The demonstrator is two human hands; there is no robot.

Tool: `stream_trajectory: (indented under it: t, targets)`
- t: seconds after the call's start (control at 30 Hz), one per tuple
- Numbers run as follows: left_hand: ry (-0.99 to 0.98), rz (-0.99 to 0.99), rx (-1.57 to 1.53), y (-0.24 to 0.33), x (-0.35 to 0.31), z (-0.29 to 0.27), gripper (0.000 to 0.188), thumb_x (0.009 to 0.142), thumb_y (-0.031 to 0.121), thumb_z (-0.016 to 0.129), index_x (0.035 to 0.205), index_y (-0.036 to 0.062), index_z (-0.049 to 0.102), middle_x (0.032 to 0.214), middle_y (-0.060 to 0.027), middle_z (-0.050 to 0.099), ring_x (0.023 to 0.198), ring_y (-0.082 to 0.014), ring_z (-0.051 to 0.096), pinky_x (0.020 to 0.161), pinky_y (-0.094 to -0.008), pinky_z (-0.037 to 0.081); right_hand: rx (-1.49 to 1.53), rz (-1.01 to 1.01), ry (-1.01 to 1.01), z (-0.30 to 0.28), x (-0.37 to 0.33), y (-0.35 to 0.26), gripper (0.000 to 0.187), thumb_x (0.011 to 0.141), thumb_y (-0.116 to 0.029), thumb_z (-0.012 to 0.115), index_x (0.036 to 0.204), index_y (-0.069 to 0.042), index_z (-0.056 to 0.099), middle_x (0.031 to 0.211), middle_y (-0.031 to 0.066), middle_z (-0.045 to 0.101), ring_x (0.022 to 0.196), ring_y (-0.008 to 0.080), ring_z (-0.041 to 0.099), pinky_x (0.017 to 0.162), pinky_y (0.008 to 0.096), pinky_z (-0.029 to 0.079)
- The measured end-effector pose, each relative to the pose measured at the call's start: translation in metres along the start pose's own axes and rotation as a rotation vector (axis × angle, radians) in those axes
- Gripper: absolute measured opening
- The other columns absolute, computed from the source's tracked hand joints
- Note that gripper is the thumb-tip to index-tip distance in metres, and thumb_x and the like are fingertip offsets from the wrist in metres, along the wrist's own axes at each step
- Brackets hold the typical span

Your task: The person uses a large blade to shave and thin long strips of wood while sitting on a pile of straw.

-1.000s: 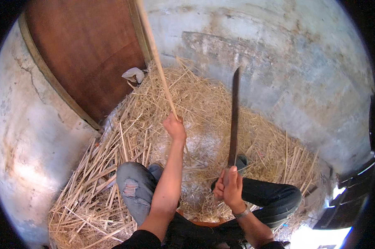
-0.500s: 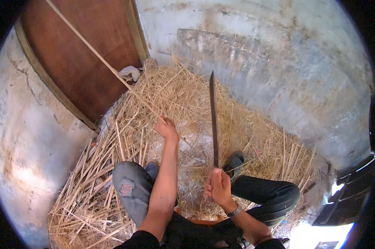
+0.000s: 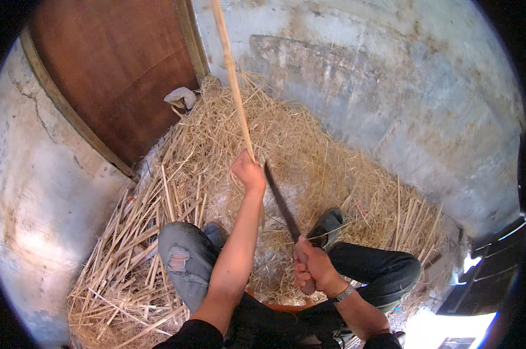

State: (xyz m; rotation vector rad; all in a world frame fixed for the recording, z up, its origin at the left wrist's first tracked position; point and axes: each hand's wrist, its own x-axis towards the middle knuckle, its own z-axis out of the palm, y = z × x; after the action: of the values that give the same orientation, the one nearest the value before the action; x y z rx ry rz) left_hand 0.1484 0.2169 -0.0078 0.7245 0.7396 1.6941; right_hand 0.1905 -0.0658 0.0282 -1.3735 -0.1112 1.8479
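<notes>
My left hand (image 3: 249,173) is closed around the lower part of a long, pale bamboo strip (image 3: 233,81), which rises past the top edge of the view. A short length of the strip seems to show below the fist, between my arm and the blade. In my right hand (image 3: 315,264) is the handle of a machete (image 3: 283,205). Its long dark blade slants up and to the left, the tip close beside my left hand. Whether blade and strip touch, I cannot tell.
Shavings and split strips (image 3: 135,267) cover the floor around my feet. A brown door (image 3: 117,75) stands at the far left, with a whitish crumpled thing (image 3: 181,98) at its foot. A stained wall (image 3: 391,93) curves along the right. My bent knees (image 3: 184,256) flank my arms.
The bamboo strip has swung from leaning left to nearly upright, my left hand shifting slightly right. The machete has tilted left and its tip has come down toward that hand.
</notes>
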Motion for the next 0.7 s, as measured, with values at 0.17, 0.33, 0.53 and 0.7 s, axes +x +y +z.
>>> stream_trajectory:
  t: [0.17, 0.33, 0.53, 0.7]
  targets:
    - [0.022, 0.08, 0.154, 0.006, 0.01, -0.001, 0.034, 0.094, 0.015, 0.053, 0.062, 0.0027, 0.052, 0.054, -0.0027, 0.048, 0.045, -0.0096, 0.042, 0.042, -0.0278, 0.027, 0.086, -0.681, 0.138, 0.006, -0.005, -0.021, 0.054, 0.102, -0.057, 0.045, 0.08, -0.008, 0.047, 0.058, 0.0021, 0.042, 0.042, 0.0126, 0.043, 0.038, 0.0292, 0.037]
    - [-0.011, 0.395, 0.578, -0.006, 0.012, -0.004, 0.034, 0.093, 0.013, 0.052, 0.061, 0.0026, 0.051, 0.054, -0.0026, 0.047, 0.046, -0.0096, 0.041, 0.043, -0.028, 0.028, -0.282, -0.127, -0.079, -0.028, 0.033, 0.046, 0.057, 0.102, -0.06, 0.037, 0.079, -0.008, 0.044, 0.056, 0.0012, 0.042, 0.042, 0.0125, 0.042, 0.041, 0.0327, 0.039]
    - [-0.036, 0.317, 0.626, -0.01, 0.003, -0.014, 0.033, 0.094, 0.012, 0.05, 0.063, 0.0012, 0.053, 0.057, -0.0027, 0.048, 0.048, -0.0107, 0.043, 0.045, -0.0292, 0.03, 0.061, -0.009, -0.057, -0.012, -0.002, -0.003, 0.056, 0.099, -0.063, 0.045, 0.088, -0.008, 0.046, 0.056, 0.0006, 0.041, 0.04, 0.0118, 0.04, 0.041, 0.0333, 0.041]
    - [0.022, 0.213, 0.322, -0.014, 0.026, -0.018, 0.033, 0.094, 0.014, 0.049, 0.067, -0.0021, 0.058, 0.056, -0.0049, 0.048, 0.05, -0.0133, 0.045, 0.046, -0.0316, 0.032, -0.279, -0.697, 0.019, -0.015, 0.03, 0.043, 0.055, 0.101, -0.061, 0.042, 0.085, -0.008, 0.046, 0.056, 0.0022, 0.042, 0.039, 0.0127, 0.041, 0.039, 0.0347, 0.042]
